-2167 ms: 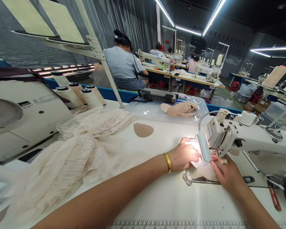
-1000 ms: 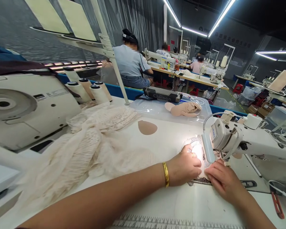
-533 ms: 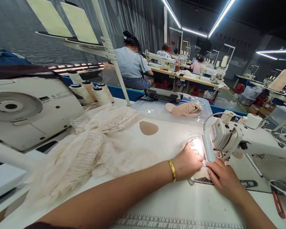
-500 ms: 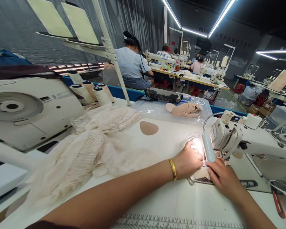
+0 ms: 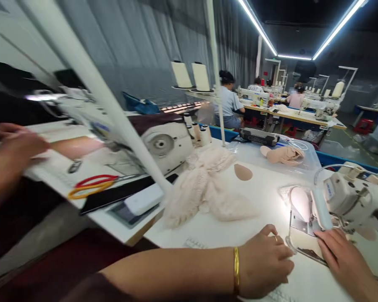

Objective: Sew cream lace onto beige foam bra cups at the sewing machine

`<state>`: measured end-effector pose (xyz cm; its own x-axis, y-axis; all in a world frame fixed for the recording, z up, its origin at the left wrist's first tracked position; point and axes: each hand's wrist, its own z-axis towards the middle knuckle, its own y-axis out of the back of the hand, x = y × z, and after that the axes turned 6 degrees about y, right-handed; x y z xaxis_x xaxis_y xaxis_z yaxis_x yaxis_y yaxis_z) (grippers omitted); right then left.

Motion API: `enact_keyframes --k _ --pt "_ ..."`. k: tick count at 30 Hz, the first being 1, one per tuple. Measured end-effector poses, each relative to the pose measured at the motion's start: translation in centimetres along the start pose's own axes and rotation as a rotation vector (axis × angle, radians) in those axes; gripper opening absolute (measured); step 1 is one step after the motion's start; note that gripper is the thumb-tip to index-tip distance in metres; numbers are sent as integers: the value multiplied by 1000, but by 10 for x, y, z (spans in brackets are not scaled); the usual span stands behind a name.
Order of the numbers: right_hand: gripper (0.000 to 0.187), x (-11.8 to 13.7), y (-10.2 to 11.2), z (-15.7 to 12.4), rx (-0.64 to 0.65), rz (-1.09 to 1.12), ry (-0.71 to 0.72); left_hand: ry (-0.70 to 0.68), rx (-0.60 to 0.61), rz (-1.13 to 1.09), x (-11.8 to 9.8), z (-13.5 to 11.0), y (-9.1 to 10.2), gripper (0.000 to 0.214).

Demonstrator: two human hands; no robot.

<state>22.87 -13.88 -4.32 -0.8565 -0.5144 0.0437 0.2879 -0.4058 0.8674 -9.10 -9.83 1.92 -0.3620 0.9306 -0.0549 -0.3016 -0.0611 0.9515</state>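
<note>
A worker's left hand [image 5: 266,262], fingers loosely curled with nothing visible in its hold, is just outside the near-left corner of a machine plate [image 5: 308,245], a stretch of white tabletop [image 5: 264,195] between it and ruffled fabric [image 5: 201,182] near the table's left edge. The right hand [image 5: 346,258] stretches its fingers over the plate's right side, any grip impossible to tell, near the lower tip of a pale teardrop piece [image 5: 300,202] lying beside the sewing machine's lamp [image 5: 321,207], apart from the left hand.
</note>
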Motion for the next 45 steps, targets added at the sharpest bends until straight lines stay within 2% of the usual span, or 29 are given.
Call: enact_keyframes --k 3,5,7,9,11,13,14,15,17,19,21,22,24,27,29,32,34,37,39,41,42,45 --pt "27 -15 -14 -8 -60 10 104 237 -65 -33 21 -38 24 24" --pt "25 -13 -16 -5 -73 43 145 447 -98 33 39 -56 35 33" --pt "23 1 -9 4 -36 118 150 588 -41 98 51 -66 38 20" --pt "22 23 2 17 24 212 131 588 44 68 53 -69 35 10" --pt "20 47 15 32 64 287 85 439 71 -96 45 -68 30 10" --pt "19 69 26 47 131 357 31 296 -17 -283 34 -66 27 6" --pt "20 78 31 54 153 380 -38 283 -91 -339 30 -64 27 12" --pt "21 86 34 61 175 408 -94 322 -166 -355 28 -63 28 18" --pt "23 98 37 73 201 461 -196 522 -251 -301 31 -60 30 34" --pt "24 107 33 82 222 492 -272 724 -178 -263 39 -55 29 44" --pt "25 115 24 89 240 499 -317 810 -47 -312 45 -48 26 31" --pt "24 118 18 92 241 503 -331 809 -15 -374 45 -45 24 20" --pt "18 123 8 94 212 547 -353 773 -61 -572 43 -39 20 12" --pt "7 124 1 94 130 706 -404 745 -228 -997 37 -31 17 22" --pt "14 123 5 92 93 792 -437 762 -294 -1225 33 -27 16 32" --pt "22 124 20 91 36 827 -449 806 -346 -1342 27 -23 15 42" --pt "29 126 29 91 13 928 -478 827 -297 -1358 26 -22 15 46" --pt "41 123 31 92 59 1278 -631 749 -50 -1294 38 -17 22 45" --pt "46 116 23 93 98 1405 -718 646 34 -985 58 -9 32 42" --pt "51 107 12 94 90 1402 -763 586 -30 -538 84 3 42 37" --pt "52 102 7 94 74 1390 -780 578 -68 -410 98 10 47 34" --pt "53 93 -3 94 37 1386 -811 535 -136 -225 132 29 56 35"
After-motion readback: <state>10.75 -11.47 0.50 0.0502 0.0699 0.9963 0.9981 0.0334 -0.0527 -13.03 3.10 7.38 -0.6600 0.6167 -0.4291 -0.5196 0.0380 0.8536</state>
